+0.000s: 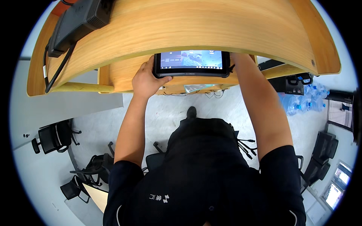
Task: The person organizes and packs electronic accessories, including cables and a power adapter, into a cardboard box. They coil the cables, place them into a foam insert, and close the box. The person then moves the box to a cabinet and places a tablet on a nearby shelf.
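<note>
A black, thick-framed tablet with a lit screen is in a wooden shelf unit in front of me. The edge of the upper board covers its top part. My left hand grips the tablet's left side, thumb along the lower edge and fingers at the side. My right forearm reaches up along the tablet's right side. Past the wrist, the upper board hides my right hand, so its fingers cannot be seen. A short dark strap or cord hangs at the tablet's right edge.
A black box-shaped device with a cable sits on the upper board's left. Below right are another black device and blue-tinted water bottles. Office chairs stand at left; more cables show beside my body.
</note>
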### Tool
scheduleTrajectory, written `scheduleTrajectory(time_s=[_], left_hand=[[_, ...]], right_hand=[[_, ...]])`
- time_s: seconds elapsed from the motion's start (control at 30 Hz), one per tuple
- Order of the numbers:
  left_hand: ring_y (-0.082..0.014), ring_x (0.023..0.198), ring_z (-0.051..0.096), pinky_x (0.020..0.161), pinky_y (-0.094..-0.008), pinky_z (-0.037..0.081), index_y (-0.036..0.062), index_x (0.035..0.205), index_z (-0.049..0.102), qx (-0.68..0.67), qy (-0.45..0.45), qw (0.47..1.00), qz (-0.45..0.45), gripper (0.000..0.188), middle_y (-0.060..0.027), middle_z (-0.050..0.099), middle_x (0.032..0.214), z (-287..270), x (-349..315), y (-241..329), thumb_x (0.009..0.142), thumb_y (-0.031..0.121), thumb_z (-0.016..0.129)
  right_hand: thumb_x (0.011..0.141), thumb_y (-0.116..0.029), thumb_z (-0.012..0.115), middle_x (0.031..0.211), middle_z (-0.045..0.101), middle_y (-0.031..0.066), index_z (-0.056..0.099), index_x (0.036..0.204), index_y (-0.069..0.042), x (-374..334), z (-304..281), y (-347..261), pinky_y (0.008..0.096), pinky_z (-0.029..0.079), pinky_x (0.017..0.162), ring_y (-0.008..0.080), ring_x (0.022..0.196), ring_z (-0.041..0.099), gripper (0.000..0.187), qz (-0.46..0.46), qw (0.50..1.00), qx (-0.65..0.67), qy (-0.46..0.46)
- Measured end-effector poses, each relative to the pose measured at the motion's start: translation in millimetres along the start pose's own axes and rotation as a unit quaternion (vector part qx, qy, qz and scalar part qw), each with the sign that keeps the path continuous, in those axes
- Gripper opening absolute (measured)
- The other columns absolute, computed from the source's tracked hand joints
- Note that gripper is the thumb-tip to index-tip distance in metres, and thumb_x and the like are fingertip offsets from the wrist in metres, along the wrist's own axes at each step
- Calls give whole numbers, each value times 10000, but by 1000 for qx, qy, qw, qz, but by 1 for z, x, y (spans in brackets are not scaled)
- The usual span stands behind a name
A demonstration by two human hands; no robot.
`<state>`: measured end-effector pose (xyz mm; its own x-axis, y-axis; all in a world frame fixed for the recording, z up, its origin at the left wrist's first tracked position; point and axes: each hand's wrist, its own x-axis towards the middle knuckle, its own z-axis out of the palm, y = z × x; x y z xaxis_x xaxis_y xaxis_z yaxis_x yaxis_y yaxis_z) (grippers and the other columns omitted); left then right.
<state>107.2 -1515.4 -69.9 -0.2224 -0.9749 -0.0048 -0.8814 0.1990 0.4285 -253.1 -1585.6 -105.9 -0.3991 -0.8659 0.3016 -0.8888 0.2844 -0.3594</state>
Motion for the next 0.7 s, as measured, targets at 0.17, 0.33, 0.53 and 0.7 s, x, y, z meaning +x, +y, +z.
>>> scheduleTrajectory(time_s=[0.17,0.33,0.53,0.7], left_hand=[[-293,1040,731,848,-417,602,72,1529,587,7,21,1000,0,1063,-103,728,1156,8,0,-7,642,505,979],[-268,921,727,796,-396,593,91,1519,612,22,100,992,78,1031,-86,718,1030,22,3,-19,639,470,992],[-215,834,698,748,-368,578,76,1532,610,-10,55,997,51,1028,-60,687,951,19,4,-8,646,424,997],[-298,990,749,829,-410,605,57,1437,670,-30,41,999,16,936,-99,751,1103,11,-1,-1,640,422,999]], right_hand=[[1068,-352,632,1369,716,173,693,1399,-95,8,0,3,449,512,1096,334,1278,667,423,-6,1000,1,3],[1067,-354,634,1375,713,173,690,1404,-98,11,-3,6,451,511,1097,336,1282,664,427,-9,1000,15,9],[1066,-357,637,1382,709,172,686,1409,-100,17,-5,8,453,511,1099,339,1287,662,431,-14,999,30,8],[1066,-360,639,1388,706,172,683,1413,-102,26,-7,-2,455,510,1100,342,1291,659,435,-26,998,52,7]])
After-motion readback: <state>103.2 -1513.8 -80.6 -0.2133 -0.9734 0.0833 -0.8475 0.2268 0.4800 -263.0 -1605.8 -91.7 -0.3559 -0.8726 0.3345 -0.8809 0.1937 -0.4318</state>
